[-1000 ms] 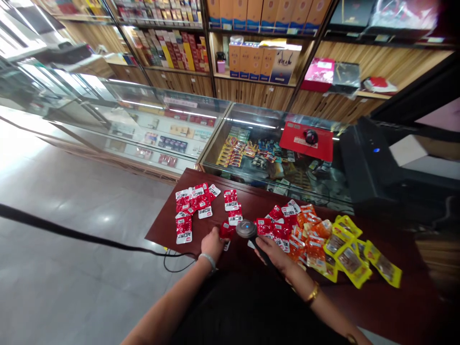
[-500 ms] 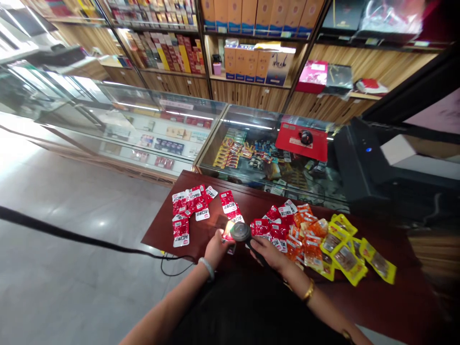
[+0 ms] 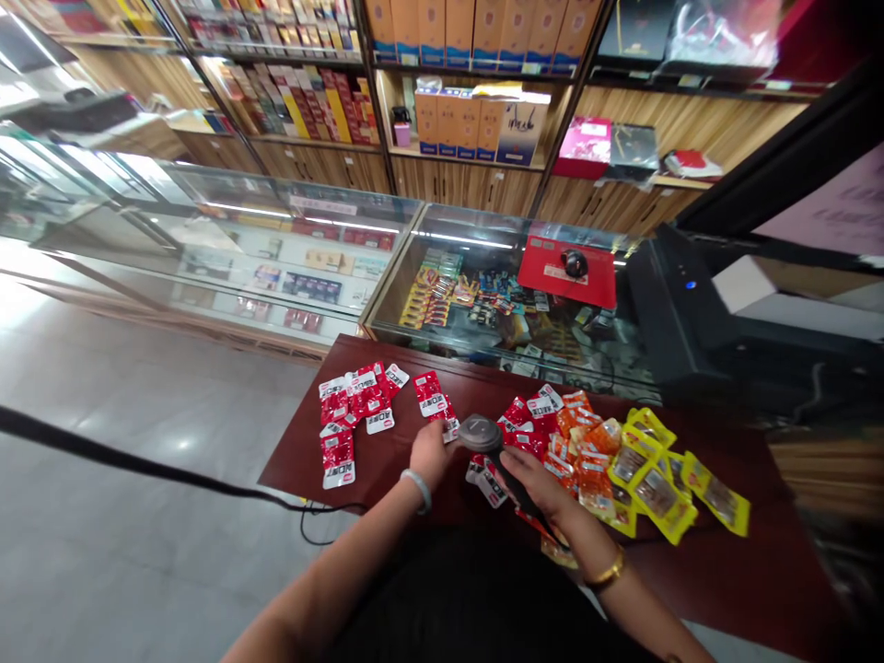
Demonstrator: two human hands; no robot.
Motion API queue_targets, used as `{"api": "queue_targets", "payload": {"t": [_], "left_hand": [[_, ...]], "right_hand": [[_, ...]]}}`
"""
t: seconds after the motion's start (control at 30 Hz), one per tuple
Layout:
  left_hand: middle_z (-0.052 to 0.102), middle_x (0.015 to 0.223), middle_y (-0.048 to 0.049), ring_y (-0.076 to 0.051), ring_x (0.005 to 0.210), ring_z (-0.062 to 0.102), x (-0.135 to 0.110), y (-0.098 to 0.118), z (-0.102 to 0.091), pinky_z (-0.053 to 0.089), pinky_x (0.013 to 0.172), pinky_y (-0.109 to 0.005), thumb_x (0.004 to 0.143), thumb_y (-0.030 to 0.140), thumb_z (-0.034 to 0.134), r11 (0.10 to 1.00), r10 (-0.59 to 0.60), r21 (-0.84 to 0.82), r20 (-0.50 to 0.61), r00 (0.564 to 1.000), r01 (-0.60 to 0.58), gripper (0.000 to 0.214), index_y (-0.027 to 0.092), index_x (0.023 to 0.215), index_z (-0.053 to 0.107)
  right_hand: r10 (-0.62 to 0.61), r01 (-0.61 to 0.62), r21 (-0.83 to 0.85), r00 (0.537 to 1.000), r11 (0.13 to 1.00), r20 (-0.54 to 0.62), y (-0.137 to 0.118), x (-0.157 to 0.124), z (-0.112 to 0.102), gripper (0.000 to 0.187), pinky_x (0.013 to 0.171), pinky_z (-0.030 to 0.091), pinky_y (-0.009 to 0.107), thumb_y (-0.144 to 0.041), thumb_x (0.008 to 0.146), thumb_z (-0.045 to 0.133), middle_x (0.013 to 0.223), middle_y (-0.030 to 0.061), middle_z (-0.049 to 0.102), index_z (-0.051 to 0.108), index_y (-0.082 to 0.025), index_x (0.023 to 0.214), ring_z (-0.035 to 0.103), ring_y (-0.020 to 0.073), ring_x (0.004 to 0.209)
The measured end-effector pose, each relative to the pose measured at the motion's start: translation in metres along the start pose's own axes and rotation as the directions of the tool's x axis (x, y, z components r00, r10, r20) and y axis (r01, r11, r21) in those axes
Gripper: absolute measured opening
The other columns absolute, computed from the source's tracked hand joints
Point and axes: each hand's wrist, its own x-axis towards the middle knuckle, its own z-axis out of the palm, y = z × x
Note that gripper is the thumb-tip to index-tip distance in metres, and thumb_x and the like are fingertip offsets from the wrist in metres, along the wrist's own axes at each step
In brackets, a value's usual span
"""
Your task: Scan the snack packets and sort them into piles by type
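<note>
Left fingers (image 3: pixel 436 436) have shifted forward to the nearer red packet (image 3: pixel 451 426), just ahead and rightward, its long axis pointing away from them; whether they pinch it, I cannot tell. Right fingers (image 3: pixel 515 459), farther off, clasp the scanner (image 3: pixel 482 434).

right fingers (image 3: pixel 517 463): around handheld scanner (image 3: pixel 482 433) | left fingers (image 3: pixel 436 436): at red packets (image 3: pixel 429 391)
</note>
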Motion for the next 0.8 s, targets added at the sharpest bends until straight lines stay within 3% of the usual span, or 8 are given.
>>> {"api": "queue_targets", "payload": {"t": [0.1,0.2,0.3,0.4,0.5,0.63,0.8], "left_hand": [[0.058,0.121,-0.0175,-0.032,0.119,0.051,0.033,-0.004,-0.016,0.037,0.099,-0.040,0.080,0.058,0.058,0.955,-0.213,0.154,-0.242,0.947,0.254,0.057,0.015,0.117,0.052],[0.054,0.126,-0.0181,-0.035,0.121,0.048,0.057,-0.005,-0.022,0.034,0.100,-0.041,0.076,0.066,0.057,0.902,-0.318,0.204,-0.286,0.904,0.381,0.068,0.014,0.119,0.049],[0.053,0.128,-0.0181,-0.035,0.120,0.048,0.069,-0.002,-0.019,0.035,0.098,-0.041,0.073,0.062,0.062,0.890,-0.319,0.246,-0.264,0.910,0.383,0.063,0.015,0.114,0.051],[0.061,0.118,-0.0150,-0.033,0.115,0.053,0.072,-0.004,-0.017,0.038,0.092,-0.038,0.076,0.050,0.065,0.915,-0.297,0.223,-0.192,0.935,0.337,0.045,0.017,0.105,0.056],[0.069,0.097,-0.0086,-0.025,0.095,0.063,0.070,-0.012,-0.017,0.041,0.080,-0.031,0.080,0.035,0.062,0.961,-0.260,0.066,-0.109,0.960,0.268,0.026,0.020,0.101,0.056],[0.068,0.078,-0.0008,-0.016,0.070,0.063,0.056,-0.020,-0.011,0.041,0.065,-0.025,0.081,0.030,0.062,0.968,-0.202,-0.171,-0.081,0.976,0.186,0.016,0.022,0.095,0.058],[0.068,0.071,0.0004,-0.014,0.066,0.062,0.030,-0.020,0.010,0.045,0.064,-0.023,0.074,0.035,0.068,0.893,-0.173,-0.424,-0.012,0.985,0.151,0.027,0.020,0.097,0.065]], "right_hand": [[-0.008,0.008,0.008,1.000,1.000,0.003,0.002,0.004,0.002,0.051,0.040,0.027,0.020,-0.067,0.071,0.070,0.052,-0.0065,0.051,0.055,-0.020,0.082,0.040,0.0069,0.041],[-0.005,0.005,-0.016,1.000,1.000,-0.001,0.005,0.007,0.002,0.052,0.038,0.026,0.020,-0.068,0.071,0.069,0.052,-0.0060,0.051,0.056,-0.019,0.084,0.040,0.0075,0.040],[-0.007,0.007,-0.038,1.000,0.999,0.003,0.006,0.007,0.001,0.052,0.038,0.026,0.021,-0.069,0.072,0.067,0.052,-0.0058,0.051,0.057,-0.019,0.085,0.040,0.0078,0.040],[0.002,-0.002,-0.035,1.000,0.999,-0.013,0.004,0.005,-0.003,0.052,0.038,0.026,0.021,-0.070,0.072,0.067,0.052,-0.0056,0.052,0.057,-0.020,0.084,0.040,0.0079,0.039],[0.005,-0.007,-0.029,0.998,1.000,-0.061,0.001,0.004,-0.005,0.051,0.038,0.025,0.021,-0.069,0.072,0.067,0.052,-0.0058,0.052,0.056,-0.020,0.083,0.038,0.0077,0.039],[-0.018,0.016,-0.016,0.996,1.000,-0.084,-0.007,0.002,-0.002,0.052,0.039,0.025,0.021,-0.069,0.072,0.067,0.053,-0.0061,0.052,0.057,-0.020,0.087,0.039,0.0083,0.040],[-0.084,0.080,-0.042,0.991,0.996,-0.106,-0.018,0.002,0.002,0.050,0.041,0.027,0.021,-0.068,0.074,0.066,0.055,-0.0054,0.051,0.057,-0.020,0.082,0.040,0.0089,0.043]]}}
